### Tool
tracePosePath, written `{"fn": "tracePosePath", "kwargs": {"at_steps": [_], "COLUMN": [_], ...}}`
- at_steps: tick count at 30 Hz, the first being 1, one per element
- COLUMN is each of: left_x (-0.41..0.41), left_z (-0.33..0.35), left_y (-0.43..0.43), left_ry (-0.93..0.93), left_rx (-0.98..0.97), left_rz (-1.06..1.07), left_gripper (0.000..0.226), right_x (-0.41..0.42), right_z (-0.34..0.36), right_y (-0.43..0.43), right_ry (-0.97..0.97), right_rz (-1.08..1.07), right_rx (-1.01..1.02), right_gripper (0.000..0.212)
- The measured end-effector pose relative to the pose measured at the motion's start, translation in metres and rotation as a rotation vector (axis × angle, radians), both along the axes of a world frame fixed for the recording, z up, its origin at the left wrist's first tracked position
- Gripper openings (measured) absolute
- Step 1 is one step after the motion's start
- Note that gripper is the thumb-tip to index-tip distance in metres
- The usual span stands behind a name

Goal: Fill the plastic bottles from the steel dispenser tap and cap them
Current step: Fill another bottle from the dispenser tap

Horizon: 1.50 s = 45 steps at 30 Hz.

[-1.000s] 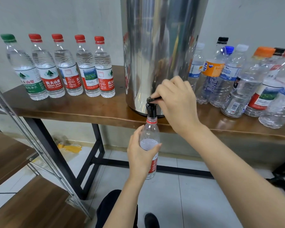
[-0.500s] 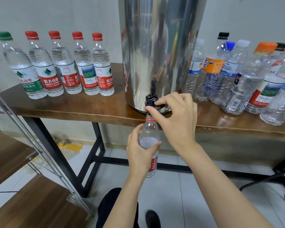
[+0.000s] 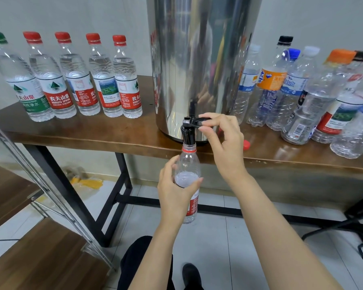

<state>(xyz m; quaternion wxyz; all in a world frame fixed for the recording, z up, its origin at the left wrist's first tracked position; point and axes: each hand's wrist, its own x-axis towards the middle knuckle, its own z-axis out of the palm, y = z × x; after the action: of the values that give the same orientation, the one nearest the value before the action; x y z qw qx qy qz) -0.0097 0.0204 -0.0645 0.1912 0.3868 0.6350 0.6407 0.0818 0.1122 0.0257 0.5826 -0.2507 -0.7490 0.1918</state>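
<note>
A tall steel dispenser [image 3: 199, 59] stands on the wooden table [image 3: 105, 137]. Its black tap [image 3: 188, 132] hangs over the table's front edge. My left hand [image 3: 174, 191] grips a clear plastic bottle [image 3: 188, 164] with a red neck ring, its open mouth right under the tap; the water level sits near my thumb. My right hand [image 3: 224, 143] pinches the tap's black lever between thumb and fingers. A loose red cap [image 3: 246, 145] lies on the table just right of that hand.
Several filled, capped bottles [image 3: 71, 78] stand in a row at the table's left. Several empty mixed bottles [image 3: 310, 95] crowd the right side. A metal-framed wooden shelf [image 3: 29, 227] is at lower left. Tiled floor and my shoe [image 3: 190, 273] lie below.
My right hand shifted from on top of the tap to pinching its lever from the right side. The bottle stays held under the tap; the view has drifted slightly.
</note>
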Motion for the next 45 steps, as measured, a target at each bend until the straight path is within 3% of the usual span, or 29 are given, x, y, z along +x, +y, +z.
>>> {"fn": "tracePosePath", "kwargs": {"at_steps": [5,45], "left_x": [0.0023,0.0037], "left_z": [-0.0012,0.0036], "left_y": [0.0006,-0.002], "left_ry": [-0.02,0.002], "left_rx": [0.003,-0.022], "left_rz": [0.007,0.015], "left_gripper": [0.073,0.074], "right_x": [-0.0066,-0.0079], "right_z": [-0.0047,-0.0074], "right_y": [-0.0021,-0.0032], "right_ry": [0.082,0.138], "right_rz": [-0.005,0.075], "right_rx": [-0.012,-0.119], "right_gripper": [0.01,0.013]}}
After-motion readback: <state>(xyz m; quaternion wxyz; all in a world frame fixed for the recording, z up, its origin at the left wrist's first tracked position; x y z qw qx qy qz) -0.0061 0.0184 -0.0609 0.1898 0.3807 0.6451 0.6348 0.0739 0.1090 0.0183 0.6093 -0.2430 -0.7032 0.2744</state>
